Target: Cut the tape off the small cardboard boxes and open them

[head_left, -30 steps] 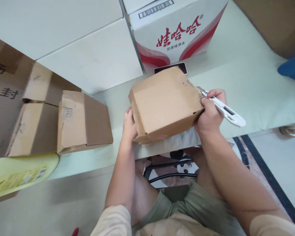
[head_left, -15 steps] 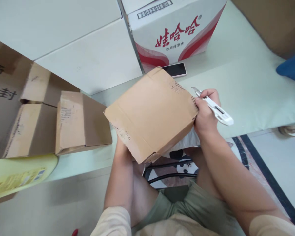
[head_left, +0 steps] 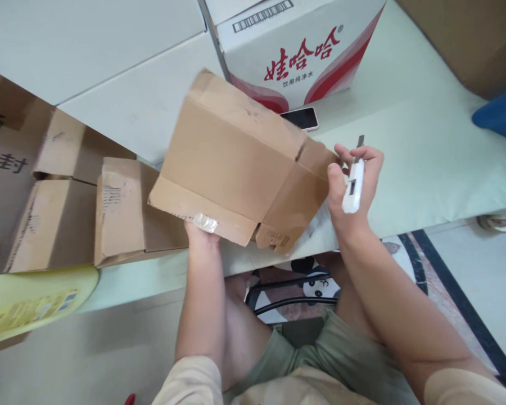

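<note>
Brown carton, head view: [head_left: 227, 163] turned leftward since the last frame, now tilted over the table [head_left: 405, 152].
Left hand: [head_left: 203, 238] holding its near edge from beneath, fingers hidden.
Right hand: [head_left: 366, 191] closed around a white cutter [head_left: 353, 194], just beside the carton.
Phone: [head_left: 306, 118] partly covered by the carton.
Smaller box: [head_left: 122, 208] left, partly behind it.
</note>
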Demonstrator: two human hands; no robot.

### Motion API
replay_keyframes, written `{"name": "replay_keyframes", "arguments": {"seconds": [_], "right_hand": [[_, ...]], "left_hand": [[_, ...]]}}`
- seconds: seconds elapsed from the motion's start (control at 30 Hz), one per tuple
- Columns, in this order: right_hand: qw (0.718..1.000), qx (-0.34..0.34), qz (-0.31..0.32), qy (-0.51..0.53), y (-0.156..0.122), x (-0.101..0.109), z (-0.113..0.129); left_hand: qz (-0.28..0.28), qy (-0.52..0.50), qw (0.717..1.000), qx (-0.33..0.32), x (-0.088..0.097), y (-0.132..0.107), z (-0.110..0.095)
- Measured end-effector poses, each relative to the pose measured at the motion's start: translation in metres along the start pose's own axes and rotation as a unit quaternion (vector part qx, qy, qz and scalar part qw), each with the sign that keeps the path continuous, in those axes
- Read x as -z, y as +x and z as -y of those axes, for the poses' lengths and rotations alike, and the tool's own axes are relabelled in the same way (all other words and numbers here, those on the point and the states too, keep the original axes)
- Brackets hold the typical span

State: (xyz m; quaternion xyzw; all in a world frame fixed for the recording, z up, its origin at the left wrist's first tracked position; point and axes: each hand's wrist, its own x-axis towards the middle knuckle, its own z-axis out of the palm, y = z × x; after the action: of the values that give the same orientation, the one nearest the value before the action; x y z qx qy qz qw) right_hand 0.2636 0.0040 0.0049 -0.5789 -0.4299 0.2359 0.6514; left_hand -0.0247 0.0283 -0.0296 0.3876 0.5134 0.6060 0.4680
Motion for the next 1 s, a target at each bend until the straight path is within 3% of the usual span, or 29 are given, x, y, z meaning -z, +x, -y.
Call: {"name": "replay_keyframes", "arguments": {"seconds": [0.13,0.23,0.33,0.5,0.63,0.83,1.0], "right_hand": [[0.988,-0.104,-0.039,0.109,0.007,-0.004,-0.011],[0.967,-0.196,-0.005,0.163,0.010,-0.008,-0.015],[0.954,-0.237,0.031,0.184,0.011,-0.008,-0.012],[0.955,-0.229,0.047,0.185,0.010,-0.005,-0.007],[0.949,-0.225,0.116,0.188,0.005,-0.005,-0.007],[0.927,-0.243,0.208,0.199,-0.001,-0.003,0.000],[0.938,-0.236,0.178,0.180,0.001,-0.004,-0.001]], "left_hand": [[-0.023,-0.005,0.999,-0.027,-0.012,-0.004,-0.016],[-0.028,0.005,0.999,-0.030,-0.018,-0.004,-0.022],[-0.042,-0.005,0.999,-0.028,-0.018,-0.003,-0.023],[-0.022,0.006,0.999,-0.032,-0.020,-0.007,-0.026],[0.012,0.011,1.000,-0.011,-0.024,-0.011,-0.028],[0.002,-0.006,1.000,-0.007,-0.022,-0.010,-0.026],[-0.001,-0.016,1.000,-0.022,-0.028,-0.010,-0.031]]}}
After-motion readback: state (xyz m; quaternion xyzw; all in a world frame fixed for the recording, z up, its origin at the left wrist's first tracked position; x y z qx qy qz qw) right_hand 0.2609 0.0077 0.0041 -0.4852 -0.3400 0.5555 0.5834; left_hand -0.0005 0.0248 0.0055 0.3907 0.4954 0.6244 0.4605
